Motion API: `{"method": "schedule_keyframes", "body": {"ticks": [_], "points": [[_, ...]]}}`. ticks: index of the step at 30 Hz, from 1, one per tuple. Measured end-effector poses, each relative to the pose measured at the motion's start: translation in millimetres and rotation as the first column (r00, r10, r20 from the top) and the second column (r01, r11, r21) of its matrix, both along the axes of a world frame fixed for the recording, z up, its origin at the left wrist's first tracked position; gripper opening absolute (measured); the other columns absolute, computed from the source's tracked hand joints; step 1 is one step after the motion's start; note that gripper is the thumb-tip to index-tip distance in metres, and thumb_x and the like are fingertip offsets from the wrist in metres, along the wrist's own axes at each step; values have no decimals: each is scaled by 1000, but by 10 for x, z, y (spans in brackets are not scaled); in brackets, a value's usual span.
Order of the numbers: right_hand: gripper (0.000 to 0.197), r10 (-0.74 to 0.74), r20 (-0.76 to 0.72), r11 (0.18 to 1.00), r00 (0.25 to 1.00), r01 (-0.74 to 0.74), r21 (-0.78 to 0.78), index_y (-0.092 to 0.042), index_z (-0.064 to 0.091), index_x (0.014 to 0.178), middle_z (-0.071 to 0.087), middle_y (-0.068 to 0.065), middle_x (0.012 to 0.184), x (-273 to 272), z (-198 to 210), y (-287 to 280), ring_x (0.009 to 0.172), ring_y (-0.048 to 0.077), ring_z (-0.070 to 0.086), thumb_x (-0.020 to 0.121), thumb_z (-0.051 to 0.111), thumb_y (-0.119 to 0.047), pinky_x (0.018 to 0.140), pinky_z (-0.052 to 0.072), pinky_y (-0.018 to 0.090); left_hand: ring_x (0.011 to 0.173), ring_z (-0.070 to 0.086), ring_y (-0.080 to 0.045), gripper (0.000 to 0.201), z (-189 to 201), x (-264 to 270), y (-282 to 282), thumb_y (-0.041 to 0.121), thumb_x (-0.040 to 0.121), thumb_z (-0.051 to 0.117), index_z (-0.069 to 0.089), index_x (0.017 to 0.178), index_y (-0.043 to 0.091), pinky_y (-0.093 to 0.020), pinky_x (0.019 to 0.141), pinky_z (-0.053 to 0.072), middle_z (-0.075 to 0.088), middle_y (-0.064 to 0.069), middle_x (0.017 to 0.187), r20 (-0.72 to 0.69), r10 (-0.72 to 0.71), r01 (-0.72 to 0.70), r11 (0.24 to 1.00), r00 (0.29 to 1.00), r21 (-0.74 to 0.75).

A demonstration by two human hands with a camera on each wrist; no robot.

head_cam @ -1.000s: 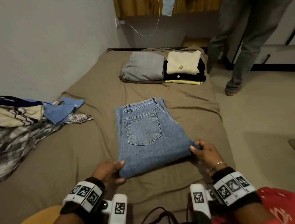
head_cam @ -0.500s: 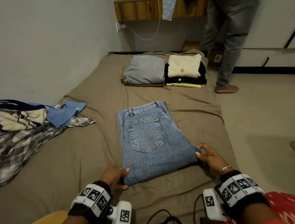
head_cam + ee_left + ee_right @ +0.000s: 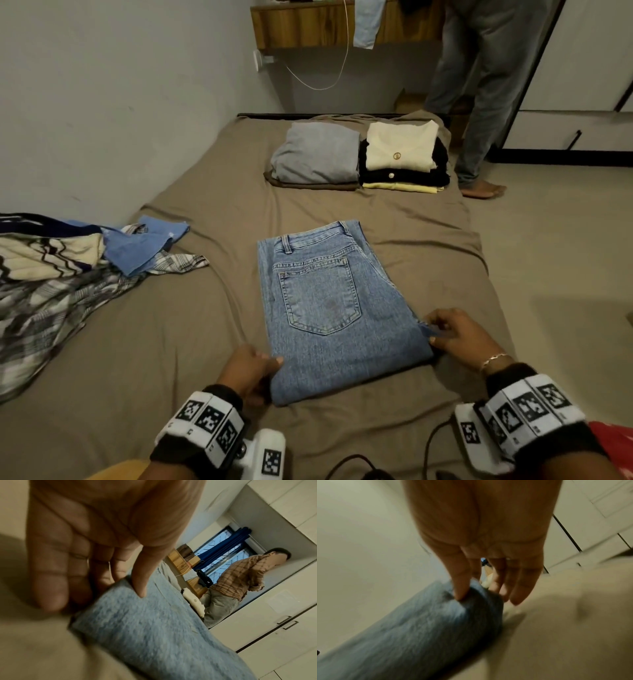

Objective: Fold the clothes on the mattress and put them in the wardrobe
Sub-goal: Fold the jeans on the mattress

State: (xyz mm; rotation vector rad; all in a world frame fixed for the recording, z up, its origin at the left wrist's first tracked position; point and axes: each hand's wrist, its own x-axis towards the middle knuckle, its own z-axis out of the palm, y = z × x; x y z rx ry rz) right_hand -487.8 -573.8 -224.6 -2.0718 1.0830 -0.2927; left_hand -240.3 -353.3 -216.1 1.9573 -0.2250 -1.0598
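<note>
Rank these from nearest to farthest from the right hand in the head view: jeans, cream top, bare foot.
1. Jeans: pinched at their near right corner by the right hand.
2. Cream top: atop the far stack.
3. Bare foot: on the floor, about as far; too close to call.

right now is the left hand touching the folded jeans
Touching. The left wrist view shows the left hand gripping the corner of the folded jeans, thumb on top, fingers underneath.

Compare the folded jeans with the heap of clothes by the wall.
The jeans lie folded flat mid-mattress, held at their near corners by the left hand and right hand. The heap is crumpled, unfolded and untouched. The jeans are plain denim; the heap mixes patterns. Both rest on the mattress.
</note>
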Motion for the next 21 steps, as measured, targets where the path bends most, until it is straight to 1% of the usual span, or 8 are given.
{"method": "schedule_keyframes", "body": {"ticks": [3, 5, 7, 9, 11, 13, 17, 21], "points": [[8, -125, 201, 977, 972, 84, 198, -8, 58, 87, 56, 4, 77, 205, 220, -126, 72, 9, 58, 90, 53, -2, 59, 41, 10, 36, 38, -13, 35, 70, 166, -190, 8, 86, 63, 38, 63, 12, -17, 35, 30, 41, -4, 49, 95, -38, 44, 997, 995, -61], [23, -76, 122, 958, 990, 39, 284, -12, 52, 71, 49, 3, 64, 409, 263, -154, 50, 3, 50, 94, 49, -15, 45, 35, 8, 35, 36, -14, 38, 95, 278, -337, 12, 84, 67, 37, 59, 13, -17, 38, 29, 38, 0, 42, 143, -67, 78, 994, 987, -71], [21, 66, -54, 979, 996, -54, 196, -18, 54, 74, 56, 2, 75, 560, 165, -150, 67, 11, 54, 93, 53, -27, 57, 41, 18, 41, 35, -15, 38, 87, 369, -463, 8, 81, 70, 38, 62, 14, -19, 42, 28, 37, -3, 47, 163, -61, 75, 994, 985, -82], [32, 165, -175, 986, 971, -159, 51, -12, 60, 95, 62, 6, 98, 600, 33, -135, 92, 21, 58, 90, 51, -43, 78, 43, 28, 42, 34, -15, 38, 37, 421, -534, -3, 79, 68, 36, 66, 13, -16, 33, 27, 36, -6, 53, 166, -63, 78, 994, 984, -82], [45, 171, -150, 985, 974, -174, -8, -4, 56, 115, 61, 13, 114, 592, -34, -121, 106, 27, 56, 91, 50, -42, 90, 42, 34, 45, 35, -16, 38, -24, 421, -544, -8, 81, 63, 34, 68, 12, -13, 27, 26, 36, -7, 56, 161, -47, 60, 995, 986, -80], [39, 147, -140, 986, 979, -156, -53, -4, 54, 121, 59, 17, 119, 600, -45, -118, 110, 28, 54, 94, 50, -32, 92, 40, 33, 48, 38, -17, 35, -115, 428, -528, -6, 83, 61, 35, 70, 13, -14, 27, 30, 38, -8, 59, 154, -25, 36, 997, 988, -68], [70, 129, -319, 985, 939, -157, -64, -6, 50, 119, 55, 19, 119, 665, -11, -109, 111, 31, 52, 78, 35, -61, 89, 38, 32, 60, 47, -21, 33, -176, 497, -486, 2, 81, 68, 37, 78, 15, -22, 36, 39, 47, -9, 73, 169, 18, -10, 999, 986, -50], [61, -12, -397, 1000, 918, 21, 17, -7, 47, 115, 52, 11, 109, 695, 96, -265, 100, 28, 54, 79, 64, -52, 81, 41, 30, 56, 49, -21, 35, 10, 509, -407, 19, 77, 75, 43, 72, 7, -27, 44, 46, 47, -9, 63, 57, -114, 112, 993, 992, 33]]}}
